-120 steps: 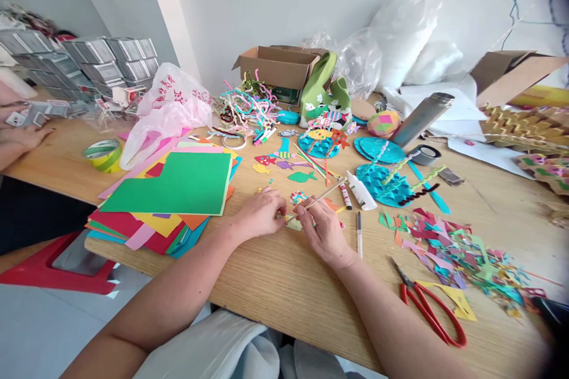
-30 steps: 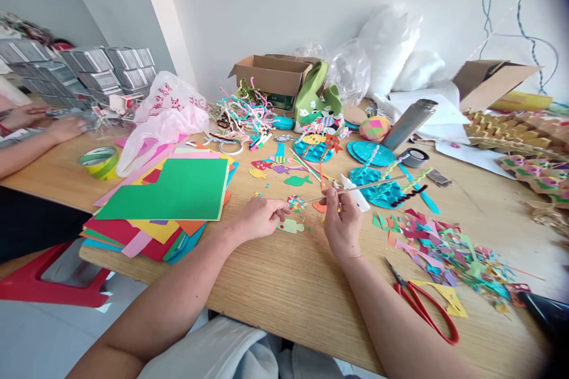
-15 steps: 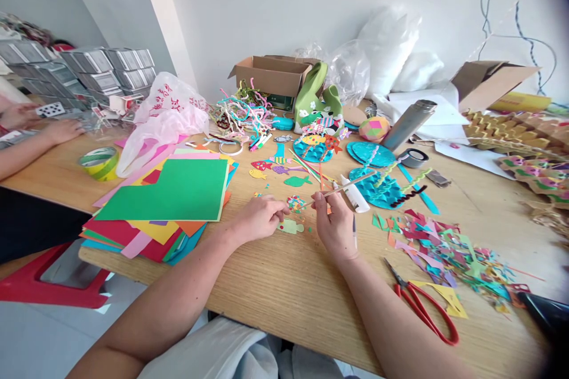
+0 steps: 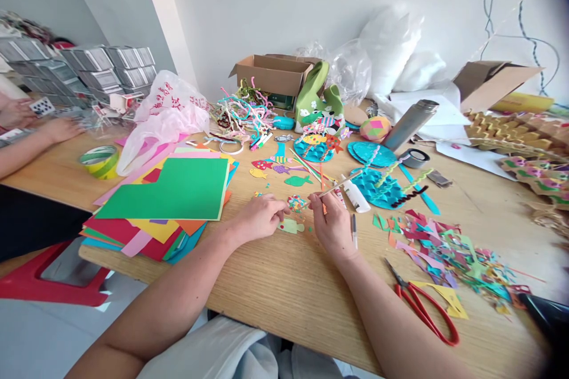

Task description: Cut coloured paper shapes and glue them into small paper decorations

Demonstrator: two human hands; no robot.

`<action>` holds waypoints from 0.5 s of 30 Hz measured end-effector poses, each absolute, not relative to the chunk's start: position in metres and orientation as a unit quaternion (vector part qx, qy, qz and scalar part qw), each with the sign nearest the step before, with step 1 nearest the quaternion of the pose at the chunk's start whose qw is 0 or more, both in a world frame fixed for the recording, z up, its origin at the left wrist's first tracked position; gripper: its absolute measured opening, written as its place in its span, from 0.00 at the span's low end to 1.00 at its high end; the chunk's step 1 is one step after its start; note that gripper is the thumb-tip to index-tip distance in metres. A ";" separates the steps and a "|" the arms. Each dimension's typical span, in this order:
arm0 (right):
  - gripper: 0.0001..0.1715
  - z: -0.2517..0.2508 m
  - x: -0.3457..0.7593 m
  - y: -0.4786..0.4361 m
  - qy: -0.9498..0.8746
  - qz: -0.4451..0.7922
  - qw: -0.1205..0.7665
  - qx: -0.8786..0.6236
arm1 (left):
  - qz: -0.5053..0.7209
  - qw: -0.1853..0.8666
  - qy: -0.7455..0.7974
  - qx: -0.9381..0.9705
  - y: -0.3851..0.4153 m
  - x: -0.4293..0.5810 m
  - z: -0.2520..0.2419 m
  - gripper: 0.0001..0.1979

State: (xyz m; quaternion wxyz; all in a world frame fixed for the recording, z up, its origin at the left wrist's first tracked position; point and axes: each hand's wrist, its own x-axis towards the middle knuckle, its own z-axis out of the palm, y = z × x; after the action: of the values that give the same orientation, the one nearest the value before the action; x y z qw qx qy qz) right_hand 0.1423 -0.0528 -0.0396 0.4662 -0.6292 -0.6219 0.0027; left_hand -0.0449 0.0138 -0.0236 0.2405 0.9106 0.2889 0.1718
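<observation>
My right hand (image 4: 331, 222) is closed around a thin wooden stick (image 4: 341, 183), which slants up to the right. My left hand (image 4: 263, 217) rests on the table with its fingers curled; whether anything is between them is hidden. Its fingertips are beside a small heap of coloured paper bits (image 4: 296, 202) and the left end of a pale green paper fish (image 4: 291, 225). Behind the hands lie a green paper fish (image 4: 297, 180), a yellow one (image 4: 258, 173) and a purple one (image 4: 281, 170). A white glue bottle (image 4: 355, 194) and a pen (image 4: 354, 231) lie by my right hand.
Coloured paper sheets (image 4: 191, 189) are stacked at left, near yellow tape (image 4: 98, 161). Red-handled scissors (image 4: 422, 305) and paper scraps (image 4: 448, 249) lie at right. Blue egg-carton pieces (image 4: 377, 186) and a steel flask (image 4: 411, 124) stand behind. Another person's hand (image 4: 62, 129) is far left.
My right hand has shifted slightly left, and the stick's lower tip has drawn back from the coloured bits. More of the pen shows. My left hand has stayed in place.
</observation>
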 end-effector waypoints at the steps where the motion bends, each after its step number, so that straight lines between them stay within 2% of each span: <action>1: 0.16 -0.040 0.142 -0.053 -0.622 0.002 0.469 -0.627 | 0.170 0.241 0.290 0.910 0.014 -0.045 -0.023 0.19; 15: 0.13 -0.044 0.138 -0.046 -0.652 0.016 0.478 -0.589 | 0.167 0.231 0.311 0.907 0.011 -0.043 -0.015 0.17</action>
State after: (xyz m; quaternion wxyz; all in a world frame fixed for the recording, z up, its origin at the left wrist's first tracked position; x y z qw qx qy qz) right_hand 0.1380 -0.0464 -0.0438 0.4776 -0.5890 -0.6517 0.0162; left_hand -0.0435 0.0109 -0.0145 0.2307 0.9069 0.3107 0.1669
